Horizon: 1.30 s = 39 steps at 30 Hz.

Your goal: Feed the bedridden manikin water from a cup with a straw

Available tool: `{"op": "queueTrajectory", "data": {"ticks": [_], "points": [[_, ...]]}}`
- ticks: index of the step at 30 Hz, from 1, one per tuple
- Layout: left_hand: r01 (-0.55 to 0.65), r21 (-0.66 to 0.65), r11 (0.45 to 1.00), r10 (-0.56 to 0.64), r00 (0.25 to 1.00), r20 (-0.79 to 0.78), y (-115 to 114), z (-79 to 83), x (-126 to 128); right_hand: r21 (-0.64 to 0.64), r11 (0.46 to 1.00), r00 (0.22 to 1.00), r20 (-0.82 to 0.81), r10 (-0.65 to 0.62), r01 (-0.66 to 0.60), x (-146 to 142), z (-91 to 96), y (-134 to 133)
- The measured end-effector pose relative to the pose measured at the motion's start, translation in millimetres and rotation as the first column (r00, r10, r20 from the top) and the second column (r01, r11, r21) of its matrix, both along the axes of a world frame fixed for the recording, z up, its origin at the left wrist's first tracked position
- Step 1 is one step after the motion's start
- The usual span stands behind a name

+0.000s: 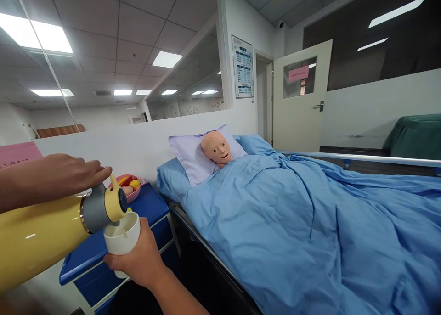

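Note:
My left hand [77, 172] is closed on the handle of a yellow thermos jug [37, 237], which lies tilted almost level. The jug's grey collar and yellow lid point right, with the spout over the rim of a white cup [121, 241]. Fingers wrapped round its side, my right hand [143, 257] holds this cup roughly upright. Whether liquid is flowing or what is in the cup, I cannot tell. Both are held above a blue bedside cabinet [82, 257].
A pink basket [138, 193] of fruit stands on the cabinet's back. To the right, a manikin [217, 149] lies on a lilac pillow [188, 156] under a blue quilt [275, 214]. A bed rail [379, 160] runs along the far side; beyond is an opened door [299, 117].

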<state>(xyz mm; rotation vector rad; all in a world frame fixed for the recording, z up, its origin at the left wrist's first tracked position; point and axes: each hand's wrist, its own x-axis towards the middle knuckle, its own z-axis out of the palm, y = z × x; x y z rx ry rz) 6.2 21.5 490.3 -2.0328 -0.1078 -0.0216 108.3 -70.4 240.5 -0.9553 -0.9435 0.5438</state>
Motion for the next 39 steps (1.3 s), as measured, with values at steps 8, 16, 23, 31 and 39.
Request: {"op": "queueTrajectory", "data": {"ticks": [8,16,23,31,39], "points": [[-0.017,0.113,0.993,0.032,0.99,-0.138,2.3,-1.0,6.8,0.014,1.0,0.998,0.061,0.001,-0.001,-0.2,-3.1,1.9],[-0.212,0.052,0.976,0.218,0.946,-0.239,-30.8,4.9,14.0,-0.018,0.999,0.995,0.096,0.029,-0.027,-6.5,-7.9,3.5],[-0.225,-0.069,0.972,0.207,0.956,-0.209,-45.2,7.9,12.0,0.004,0.999,0.991,0.127,0.032,-0.032,-12.5,-3.1,-2.3],[-0.222,-0.039,0.974,0.206,0.947,-0.245,-45.5,5.5,1.6,0.019,0.99,0.988,0.069,0.135,-0.137,-23.3,-0.3,-6.7],[-0.173,-0.019,0.985,0.161,0.947,-0.277,-48.5,9.9,9.7,0.019,0.994,0.993,0.049,0.106,-0.107,-17.8,-0.6,-8.9]]}}
